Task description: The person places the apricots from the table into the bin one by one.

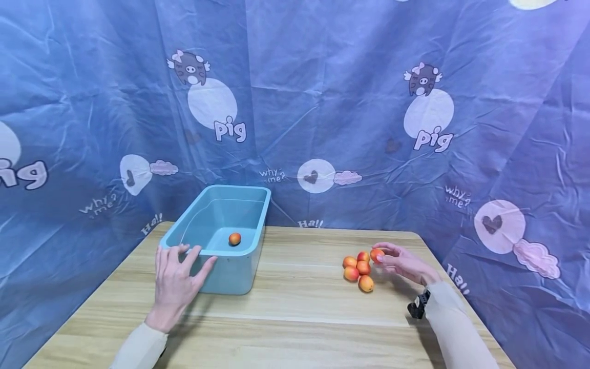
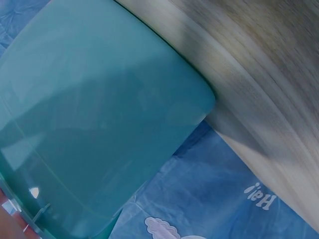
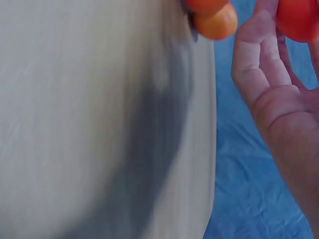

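A light-blue plastic bin (image 1: 237, 274) stands on the left of the table, with one apricot-like fruit (image 1: 234, 239) on its floor. My left hand (image 1: 177, 284) holds the bin's near rim at the left corner, its fingers bent over the edge. The left wrist view shows the bin's wall (image 2: 114, 114) large, with a bit of the fingers (image 2: 24, 225) at the rim. At the right, my right hand (image 1: 403, 264) pinches an orange-red apricot (image 1: 377, 255) between thumb and fingers; the right wrist view shows this apricot (image 3: 299, 20) too. Several similar apricots (image 1: 351, 273) lie clustered beside that hand.
The wooden table (image 1: 299, 318) has rounded far corners. A blue printed cloth (image 1: 295, 102) hangs behind it and along both sides, close to the bin's far end. A dark wrist device (image 1: 418, 304) sits on the right wrist.
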A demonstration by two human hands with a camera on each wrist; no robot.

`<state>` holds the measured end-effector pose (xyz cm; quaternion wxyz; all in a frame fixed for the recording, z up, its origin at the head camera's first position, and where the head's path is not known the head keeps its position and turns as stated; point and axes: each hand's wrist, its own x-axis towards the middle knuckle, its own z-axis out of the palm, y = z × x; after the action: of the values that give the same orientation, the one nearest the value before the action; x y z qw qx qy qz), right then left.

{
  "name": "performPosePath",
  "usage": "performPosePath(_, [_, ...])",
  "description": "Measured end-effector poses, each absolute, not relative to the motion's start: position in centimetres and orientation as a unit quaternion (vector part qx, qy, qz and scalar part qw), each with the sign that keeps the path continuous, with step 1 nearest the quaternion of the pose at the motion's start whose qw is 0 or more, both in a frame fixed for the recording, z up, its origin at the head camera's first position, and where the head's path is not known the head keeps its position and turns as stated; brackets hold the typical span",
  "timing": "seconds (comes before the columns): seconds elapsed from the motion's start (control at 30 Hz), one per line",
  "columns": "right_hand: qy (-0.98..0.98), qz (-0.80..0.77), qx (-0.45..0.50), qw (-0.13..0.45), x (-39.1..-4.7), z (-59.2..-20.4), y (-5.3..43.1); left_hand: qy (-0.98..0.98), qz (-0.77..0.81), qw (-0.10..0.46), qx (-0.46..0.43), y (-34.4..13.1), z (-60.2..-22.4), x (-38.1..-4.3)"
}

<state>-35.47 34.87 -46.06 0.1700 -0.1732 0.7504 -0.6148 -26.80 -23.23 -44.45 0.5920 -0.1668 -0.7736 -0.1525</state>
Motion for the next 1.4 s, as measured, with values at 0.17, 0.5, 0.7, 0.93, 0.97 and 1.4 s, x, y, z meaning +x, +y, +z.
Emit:
performPosePath(0.17, [0.757,-0.597,-0.205,0.168,-35.9,-45.5,33.8,-0.780,-0.148,0.585,-0.166,-23.2,-44.7,-26.8])
performPosePath(0.5, [0.770,-0.582,-0.209,0.157,-37.5,-44.6,30.4,-0.772,-0.164,0.593,-0.160,-23.4,-45.0,-26.6])
performPosePath(0.7, [0.766,-0.582,-0.223,0.159,-37.9,-44.5,27.7,-0.769,-0.163,0.595,-0.165,-23.5,-44.8,-26.6])
performPosePath(0.93, [0.769,-0.581,-0.214,0.160,-38.6,-44.6,24.3,-0.770,-0.170,0.592,-0.165,-23.6,-45.1,-26.5])
performPosePath(0.97, [0.773,-0.577,-0.210,0.159,-38.6,-44.5,23.9,-0.771,-0.171,0.591,-0.165,-23.6,-45.1,-26.5])
performPosePath(1.4, [0.737,-0.601,-0.249,0.184,-39.5,-43.9,20.1,-0.768,-0.167,0.596,-0.165,-23.1,-44.7,-26.7])
